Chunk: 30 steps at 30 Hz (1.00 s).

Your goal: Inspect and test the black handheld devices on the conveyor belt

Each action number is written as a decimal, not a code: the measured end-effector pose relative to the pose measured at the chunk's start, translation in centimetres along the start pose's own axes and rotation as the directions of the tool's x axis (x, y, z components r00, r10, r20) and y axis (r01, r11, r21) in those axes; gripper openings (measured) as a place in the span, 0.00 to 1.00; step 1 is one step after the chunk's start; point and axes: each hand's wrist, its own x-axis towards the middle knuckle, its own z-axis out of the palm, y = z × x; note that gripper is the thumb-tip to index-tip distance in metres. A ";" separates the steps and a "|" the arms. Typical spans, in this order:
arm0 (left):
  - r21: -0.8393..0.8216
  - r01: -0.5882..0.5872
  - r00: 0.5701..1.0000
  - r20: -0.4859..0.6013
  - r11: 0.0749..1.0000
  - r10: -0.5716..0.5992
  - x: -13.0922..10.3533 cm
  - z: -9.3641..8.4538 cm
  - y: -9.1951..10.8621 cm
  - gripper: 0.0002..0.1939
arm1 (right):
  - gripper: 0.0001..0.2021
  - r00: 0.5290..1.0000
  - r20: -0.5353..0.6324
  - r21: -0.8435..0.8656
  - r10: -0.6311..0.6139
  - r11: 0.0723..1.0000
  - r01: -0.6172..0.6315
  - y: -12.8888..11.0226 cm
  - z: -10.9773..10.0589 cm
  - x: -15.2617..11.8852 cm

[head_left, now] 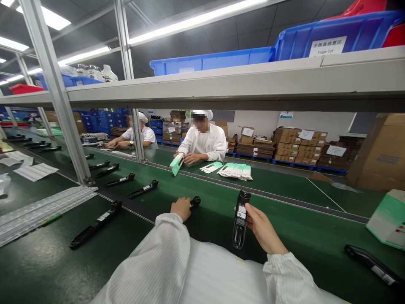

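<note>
My right hand (261, 226) grips a long black handheld device (239, 226) and holds it nearly upright over the green belt. White labels sit on its back, and an open hollow shows in its lower half. My left hand (181, 209) is closed around another black device (195, 203) lower on the belt; only its rounded end shows past my fingers. Just left of that hand lies a labelled black device (143, 189) on the belt. A longer black device (95, 223) rests on the near work surface at left.
Several more black devices line the green belt (294, 236) to the left, and one (371, 264) lies at right. A green-white box (389, 219) stands at the right edge. Opposite, a co-worker (204, 141) handles a flat carton (177, 164). A shelf (221, 86) with blue bins runs overhead.
</note>
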 end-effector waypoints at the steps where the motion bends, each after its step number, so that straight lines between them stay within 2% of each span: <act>1: -0.019 -0.023 1.000 -0.005 1.000 0.023 -0.1 0.3 0.5 0.22 | 0.23 0.999 -0.015 0.005 0.036 0.999 -0.036 0.2 -0.2 0.1; 3: -0.180 -0.060 0.998 0.021 0.982 0.065 -0.3 1.0 1.8 0.20 | 0.22 0.993 -0.063 -0.019 0.099 0.995 -0.101 0.7 -0.9 0.6; 4: -0.351 -0.059 0.995 0.059 0.934 0.085 -0.5 1.3 2.6 0.18 | 0.22 0.988 -0.102 -0.056 0.113 0.991 -0.119 1.0 -1.4 0.8; 5: -0.562 -0.028 0.989 0.106 0.827 0.106 -0.7 1.6 3.4 0.17 | 0.21 0.983 -0.148 -0.117 0.108 0.985 -0.126 1.4 -2.1 1.2; 6: -0.760 0.039 0.978 0.161 0.649 0.130 -1.0 1.8 4.1 0.16 | 0.20 0.978 -0.193 -0.205 0.085 0.971 -0.125 1.8 -2.9 1.5; 7: -0.894 0.128 0.962 0.217 0.429 0.164 -1.3 2.0 4.9 0.16 | 0.19 0.971 -0.236 -0.316 0.049 0.941 -0.124 2.2 -3.8 1.8; 8: -0.949 0.217 0.943 0.264 0.227 0.203 -1.7 2.2 5.5 0.16 | 0.19 0.964 -0.266 -0.441 0.023 0.886 -0.143 2.5 -4.7 2.0; 9: -0.954 0.286 0.923 0.299 0.089 0.243 -2.2 2.2 6.1 0.17 | 0.19 0.955 -0.296 -0.567 0.003 0.804 -0.179 2.8 -5.6 2.2; 10: -0.941 0.337 0.904 0.324 0.001 0.278 -2.6 2.2 6.7 0.18 | 0.19 0.949 -0.314 -0.681 -0.022 0.702 -0.209 3.1 -6.4 2.3; 12: -0.916 0.392 0.876 0.344 -0.083 0.337 -3.4 2.1 7.6 0.20 | 0.19 0.944 -0.319 -0.832 -0.081 0.501 -0.238 3.4 -7.6 2.4; 13: -0.910 0.402 0.869 0.344 -0.100 0.356 -3.8 2.0 8.0 0.20 | 0.19 0.943 -0.314 -0.870 -0.106 0.430 -0.241 3.5 -8.0 2.3; 15: -0.909 0.404 0.864 0.342 -0.104 0.370 -4.5 1.9 8.7 0.21 | 0.18 0.938 -0.311 -0.903 -0.154 0.355 -0.241 3.5 -8.2 2.2; 18: -0.947 0.320 0.911 0.297 -0.036 0.287 -5.2 2.0 9.6 0.19 | 0.21 0.911 -0.277 -0.924 -0.307 0.346 -0.164 3.2 -7.3 2.2; 20: -0.979 0.186 0.963 0.198 0.081 0.184 -5.5 2.3 10.1 0.16 | 0.20 0.895 -0.228 -0.898 -0.383 0.437 -0.041 2.8 -6.0 2.2; 22: -0.971 -0.007 0.993 0.022 0.237 0.119 -5.6 2.7 10.5 0.15 | 0.18 0.914 -0.210 -0.756 -0.346 0.651 0.073 2.3 -4.3 2.1; 24: -0.904 -0.208 0.977 -0.175 0.374 0.121 -5.9 3.0 10.7 0.17 | 0.19 0.955 -0.195 -0.476 -0.223 0.873 0.106 1.8 -2.4 1.8; 25: -0.863 -0.287 0.958 -0.251 0.416 0.140 -6.1 3.1 10.9 0.18 | 0.20 0.972 -0.173 -0.325 -0.160 0.941 0.096 1.6 -1.4 1.5; 28: -0.788 -0.400 0.917 -0.349 0.468 0.195 -7.0 3.1 11.4 0.23 | 0.22 0.996 -0.022 0.011 -0.088 0.996 0.088 0.8 1.2 0.5; 30: -0.770 -0.419 0.908 -0.364 0.482 0.208 -7.7 3.0 11.8 0.25 | 0.20 0.994 0.044 0.123 -0.098 0.988 0.092 0.3 2.3 -0.1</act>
